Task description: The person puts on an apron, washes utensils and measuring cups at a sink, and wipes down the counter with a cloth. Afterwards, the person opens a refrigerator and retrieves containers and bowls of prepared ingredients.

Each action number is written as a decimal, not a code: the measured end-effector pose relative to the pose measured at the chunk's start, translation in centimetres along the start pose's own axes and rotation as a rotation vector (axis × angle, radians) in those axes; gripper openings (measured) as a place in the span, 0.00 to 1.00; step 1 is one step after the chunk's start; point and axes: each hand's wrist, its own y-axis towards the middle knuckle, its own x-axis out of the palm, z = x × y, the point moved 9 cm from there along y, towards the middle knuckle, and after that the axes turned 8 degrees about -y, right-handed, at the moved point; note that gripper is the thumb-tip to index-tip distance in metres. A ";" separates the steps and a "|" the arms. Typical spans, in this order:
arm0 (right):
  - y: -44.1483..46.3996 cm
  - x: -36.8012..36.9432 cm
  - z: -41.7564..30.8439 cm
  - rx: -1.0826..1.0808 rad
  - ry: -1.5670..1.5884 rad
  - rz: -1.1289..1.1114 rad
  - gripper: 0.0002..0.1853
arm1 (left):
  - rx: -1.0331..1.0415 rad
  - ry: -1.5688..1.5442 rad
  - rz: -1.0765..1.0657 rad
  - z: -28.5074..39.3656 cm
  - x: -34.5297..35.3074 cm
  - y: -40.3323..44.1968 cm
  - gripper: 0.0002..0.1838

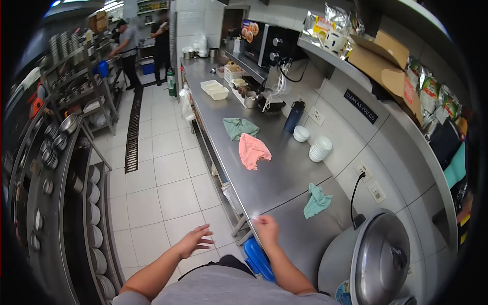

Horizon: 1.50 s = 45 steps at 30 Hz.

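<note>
My left hand [195, 241] hangs over the floor in front of me, fingers apart, holding nothing. At the near edge of the steel counter [284, 190], my right hand [267, 230] is closed in a pinch. A small whitish blur shows at its fingertips, too indistinct to name. Farther along the counter lie a crumpled pink cloth [253, 151] and a green cloth [240, 128], the pink one nearer to me. Another green cloth [317, 200] rests to the right of my right hand, apart from it.
Against the wall stand stacked white bowls [320, 149] and a dark bottle [294, 116]. A large lidded pot [351, 254] is close on my right. Below the counter edge sits a blue container [258, 258]. Shelves with plates [97, 236] line the left. Two people are far back.
</note>
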 end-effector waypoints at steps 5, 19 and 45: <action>4.4 10.7 -11.0 -0.368 0.164 -0.593 0.16 | 0.033 -0.287 -0.372 4.9 3.0 11.9 0.25; 45.4 12.4 9.1 -0.360 -0.561 -0.221 0.28 | -0.294 0.002 0.954 -3.5 -38.0 10.2 0.31; 5.6 2.5 6.3 0.837 -1.124 0.550 0.27 | -0.425 0.965 -0.088 19.6 -38.6 55.9 0.21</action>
